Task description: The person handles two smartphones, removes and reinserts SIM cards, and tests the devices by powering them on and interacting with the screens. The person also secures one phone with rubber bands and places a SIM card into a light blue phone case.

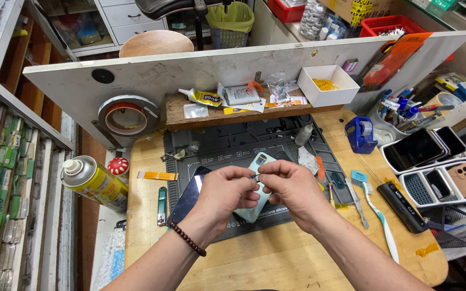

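Note:
My left hand (226, 195) and my right hand (289, 186) meet above a dark grey work mat (227, 153). Their fingertips pinch a tiny dark part (255, 177) between them. Under the hands lies a pale green phone (258, 164), back side up, mostly hidden by my fingers. A dark phone screen (190, 196) lies on the mat just left of my left hand. A beaded bracelet sits on my left wrist.
A spray can (93, 183) lies at the left. A toothbrush (376, 213), tweezers (354, 196) and a black tool (403, 205) lie at the right, beside trays of phones (432, 151). A shelf holds a glue tube (200, 97) and a white box (330, 86). A blue tape dispenser (360, 134) stands near.

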{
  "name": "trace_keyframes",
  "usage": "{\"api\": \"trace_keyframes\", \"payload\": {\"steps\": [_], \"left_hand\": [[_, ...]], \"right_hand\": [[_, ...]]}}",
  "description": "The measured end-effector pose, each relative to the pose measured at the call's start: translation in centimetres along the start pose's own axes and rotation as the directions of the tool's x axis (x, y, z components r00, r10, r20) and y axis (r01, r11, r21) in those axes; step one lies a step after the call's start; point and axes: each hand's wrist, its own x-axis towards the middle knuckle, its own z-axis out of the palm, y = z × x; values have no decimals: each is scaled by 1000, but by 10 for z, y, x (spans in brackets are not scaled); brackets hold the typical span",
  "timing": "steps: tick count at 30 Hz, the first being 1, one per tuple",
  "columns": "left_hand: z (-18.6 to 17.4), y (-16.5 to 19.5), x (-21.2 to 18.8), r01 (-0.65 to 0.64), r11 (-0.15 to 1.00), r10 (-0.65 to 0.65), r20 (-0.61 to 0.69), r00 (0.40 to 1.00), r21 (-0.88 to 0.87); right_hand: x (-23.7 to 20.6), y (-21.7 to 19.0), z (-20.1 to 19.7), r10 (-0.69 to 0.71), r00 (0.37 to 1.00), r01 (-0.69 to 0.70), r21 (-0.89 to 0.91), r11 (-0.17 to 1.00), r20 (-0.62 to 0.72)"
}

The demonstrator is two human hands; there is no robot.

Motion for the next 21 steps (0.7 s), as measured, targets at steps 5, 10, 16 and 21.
{"api": "trace_keyframes", "payload": {"steps": [5, 10, 16, 21], "left_hand": [[-2, -1, 0, 0, 1000, 0, 8, 1000, -17], [-3, 1, 0, -15, 1000, 16, 21, 1000, -22], [-1, 2, -1, -14, 1000, 14, 24, 1000, 10], [-3, -2, 1, -15, 1000, 14, 19, 1000, 22]], "right_hand": [[4, 5, -5, 41, 996, -49, 97, 994, 81], [7, 6, -9, 96, 984, -127, 218, 968, 148], [4, 4, -6, 62, 991, -83, 176, 981, 122], [2, 2, -4, 32, 996, -37, 64, 997, 87]]}}
